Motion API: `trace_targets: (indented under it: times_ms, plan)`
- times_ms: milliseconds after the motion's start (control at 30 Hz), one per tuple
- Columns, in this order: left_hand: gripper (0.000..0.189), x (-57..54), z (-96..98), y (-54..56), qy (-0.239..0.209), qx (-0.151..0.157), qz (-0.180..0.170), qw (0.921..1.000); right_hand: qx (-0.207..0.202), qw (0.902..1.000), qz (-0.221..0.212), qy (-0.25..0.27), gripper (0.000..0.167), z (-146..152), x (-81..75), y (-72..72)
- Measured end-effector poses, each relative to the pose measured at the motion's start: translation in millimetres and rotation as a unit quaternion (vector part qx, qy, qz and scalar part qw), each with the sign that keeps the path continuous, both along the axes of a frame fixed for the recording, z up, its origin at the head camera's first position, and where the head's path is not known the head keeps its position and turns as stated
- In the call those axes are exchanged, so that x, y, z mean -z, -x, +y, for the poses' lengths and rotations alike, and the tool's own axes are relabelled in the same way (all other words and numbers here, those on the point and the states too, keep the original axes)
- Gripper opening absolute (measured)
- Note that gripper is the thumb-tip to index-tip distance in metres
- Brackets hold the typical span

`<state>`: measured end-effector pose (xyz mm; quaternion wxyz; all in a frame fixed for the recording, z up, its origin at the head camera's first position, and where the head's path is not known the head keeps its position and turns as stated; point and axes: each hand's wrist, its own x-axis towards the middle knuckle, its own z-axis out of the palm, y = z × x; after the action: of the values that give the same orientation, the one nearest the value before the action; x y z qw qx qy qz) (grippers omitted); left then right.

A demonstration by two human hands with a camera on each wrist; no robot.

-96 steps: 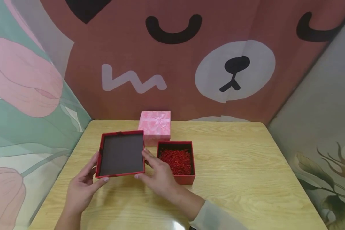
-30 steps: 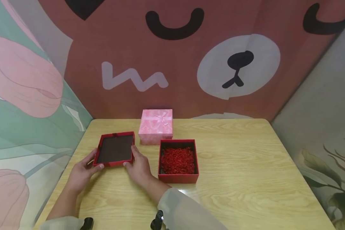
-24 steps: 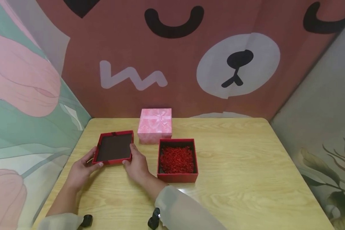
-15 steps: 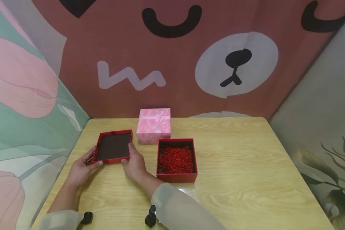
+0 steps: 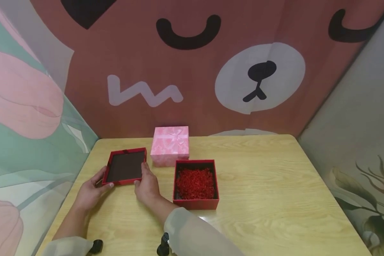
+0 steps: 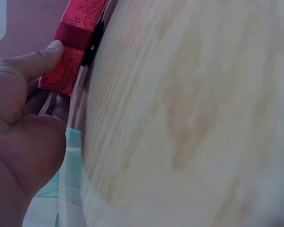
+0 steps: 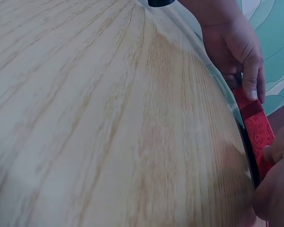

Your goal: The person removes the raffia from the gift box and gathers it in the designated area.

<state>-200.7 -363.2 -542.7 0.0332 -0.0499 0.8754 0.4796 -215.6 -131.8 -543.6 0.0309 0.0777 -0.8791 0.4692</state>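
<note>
A red gift box lid (image 5: 126, 167) lies upturned at the left of the table, its dark inside facing up. My left hand (image 5: 89, 192) holds its left front corner, thumb on the front side and fingers along the left. At the right front corner, my right hand (image 5: 148, 186) grips it the same way. The left wrist view shows the lid's patterned red side (image 6: 68, 66) with a dark red ribbon band, low over the table. Both hands and the lid's front side (image 7: 256, 130) appear in the right wrist view.
Right of the hands stands the open red box (image 5: 196, 204), filled with red shredded paper (image 5: 195, 183). A pink gift box (image 5: 170, 144) with a bow sits behind, between lid and red box. Printed cloth walls (image 5: 198, 117) border the wooden table (image 5: 268, 185).
Both hands have brought the lid down and left, away from the open red box, from a raised and tilted hold to nearly flat. Over the last half second it has barely moved.
</note>
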Motion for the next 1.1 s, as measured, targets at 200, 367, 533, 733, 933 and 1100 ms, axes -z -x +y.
trace_targets:
  times_ms: [200,367,533,733,933,1100]
  plan:
    - [0.09,4.4,4.5,3.4,-0.013,0.002,0.013,0.9998,0.015,0.9999,-0.003,-0.003,0.07,-0.1,3.4,1.0]
    - [0.091,4.5,8.5,7.0,-0.007,-0.002,0.007,1.0,0.016,0.9998,-0.006,-0.007,0.071,2.0,5.1,3.7]
    - [0.092,4.7,10.4,6.4,-0.006,-0.007,0.003,1.0,0.018,0.9997,-0.009,-0.016,0.073,4.5,3.6,3.9]
    - [0.09,2.4,11.0,4.4,0.01,-0.014,0.015,0.9997,0.009,0.9999,-0.01,-0.001,0.074,5.9,-2.7,-0.4]
    - [0.094,-1.0,10.7,3.7,0.028,-0.004,0.02,0.9994,0.002,0.9999,-0.002,0.014,0.075,9.0,-9.2,-6.9]
    - [0.101,-2.5,8.5,3.2,0.002,0.001,0.012,0.9999,0.001,0.9996,-0.009,0.026,0.079,13.3,-12.9,-12.9]
